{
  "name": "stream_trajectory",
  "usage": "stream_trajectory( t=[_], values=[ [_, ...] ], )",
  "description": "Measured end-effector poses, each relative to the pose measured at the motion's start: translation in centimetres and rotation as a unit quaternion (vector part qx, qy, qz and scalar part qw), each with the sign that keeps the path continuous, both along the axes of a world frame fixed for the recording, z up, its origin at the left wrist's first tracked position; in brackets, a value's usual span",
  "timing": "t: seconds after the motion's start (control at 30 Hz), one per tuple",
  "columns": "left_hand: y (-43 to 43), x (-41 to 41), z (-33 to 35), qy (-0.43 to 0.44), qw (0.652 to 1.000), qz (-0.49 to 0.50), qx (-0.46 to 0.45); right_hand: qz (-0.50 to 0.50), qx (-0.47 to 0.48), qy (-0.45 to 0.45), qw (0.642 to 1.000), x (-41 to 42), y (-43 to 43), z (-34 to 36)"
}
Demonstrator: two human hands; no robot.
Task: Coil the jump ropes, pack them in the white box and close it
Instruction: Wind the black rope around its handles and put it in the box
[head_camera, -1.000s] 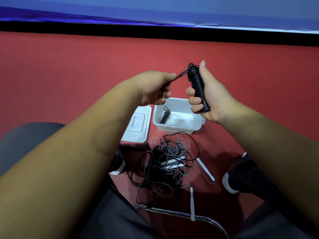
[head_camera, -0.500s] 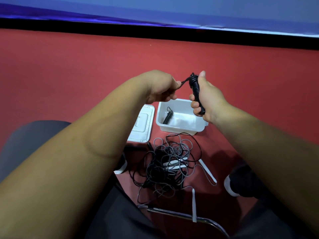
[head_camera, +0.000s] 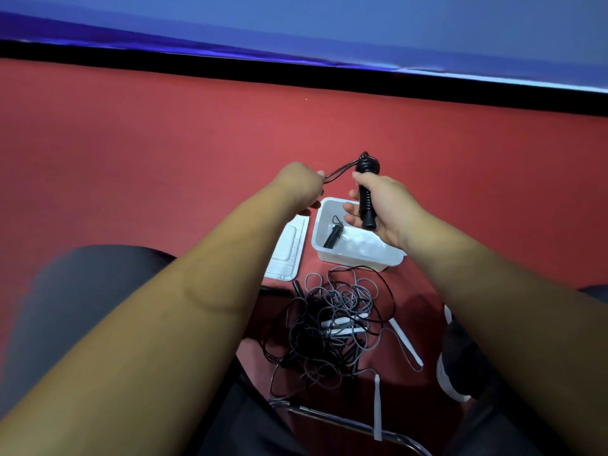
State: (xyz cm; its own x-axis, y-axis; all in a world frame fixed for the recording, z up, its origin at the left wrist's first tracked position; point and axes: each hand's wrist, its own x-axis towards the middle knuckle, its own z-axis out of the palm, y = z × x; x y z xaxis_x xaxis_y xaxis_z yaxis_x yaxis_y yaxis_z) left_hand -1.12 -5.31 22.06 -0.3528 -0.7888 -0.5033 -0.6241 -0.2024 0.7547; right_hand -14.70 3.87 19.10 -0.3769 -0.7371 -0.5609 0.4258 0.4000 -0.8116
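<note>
My right hand (head_camera: 381,205) grips a black jump rope wound round its handles (head_camera: 367,189), held above the white box (head_camera: 391,258). My left hand (head_camera: 301,187) pinches the loose end loop of that rope, pulled out to the left of the bundle. Inside the white box lies one coiled black jump rope (head_camera: 333,235). The box lid (head_camera: 286,250) lies flat on the red floor to the left of the box. A tangle of black and grey jump ropes with white handles (head_camera: 332,327) lies on the floor in front of the box.
Red floor (head_camera: 164,159) stretches up to a black strip and blue wall. My shoes (head_camera: 460,363) stand at either side of the tangle. A metal chair edge (head_camera: 329,419) crosses below it, and my dark trouser legs fill the lower corners.
Both hands have moved forward and lower, now over the box. The left hand has drawn the end loop further out to the left.
</note>
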Motion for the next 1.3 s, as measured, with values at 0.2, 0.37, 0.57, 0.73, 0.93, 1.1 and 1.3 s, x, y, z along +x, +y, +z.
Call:
stream_trajectory(
  t=[0.2,0.37,0.57,0.73,0.93,1.1,1.3],
  values=[
    [-0.1,1.7,-1.3,0.000,1.000,0.005,0.003,0.023,0.028,0.104,0.994,-1.3,-0.6,-2.1],
    [-1.8,0.8,-3.3,0.022,0.997,0.035,0.070,0.039,0.074,0.168,0.982,-3.0,-1.7,-4.0],
    [-4.1,-1.7,-8.6,0.027,0.993,0.037,0.106,0.021,0.164,0.166,0.972,-5.2,-3.8,-9.5],
    [-6.2,-2.3,-13.9,0.031,0.985,0.065,0.157,-0.003,0.214,0.134,0.968,-6.4,-5.8,-15.0],
    [-7.6,-2.4,-20.9,0.049,0.971,0.108,0.207,0.002,0.264,0.117,0.957,-7.8,-7.3,-21.2],
    [-7.9,-2.5,-24.5,0.035,0.966,0.124,0.226,0.027,0.287,0.117,0.950,-7.9,-8.0,-24.9],
    [-8.1,-1.9,-25.7,0.032,0.964,0.137,0.225,0.063,0.302,0.089,0.947,-7.6,-8.2,-26.2]
  ],
)
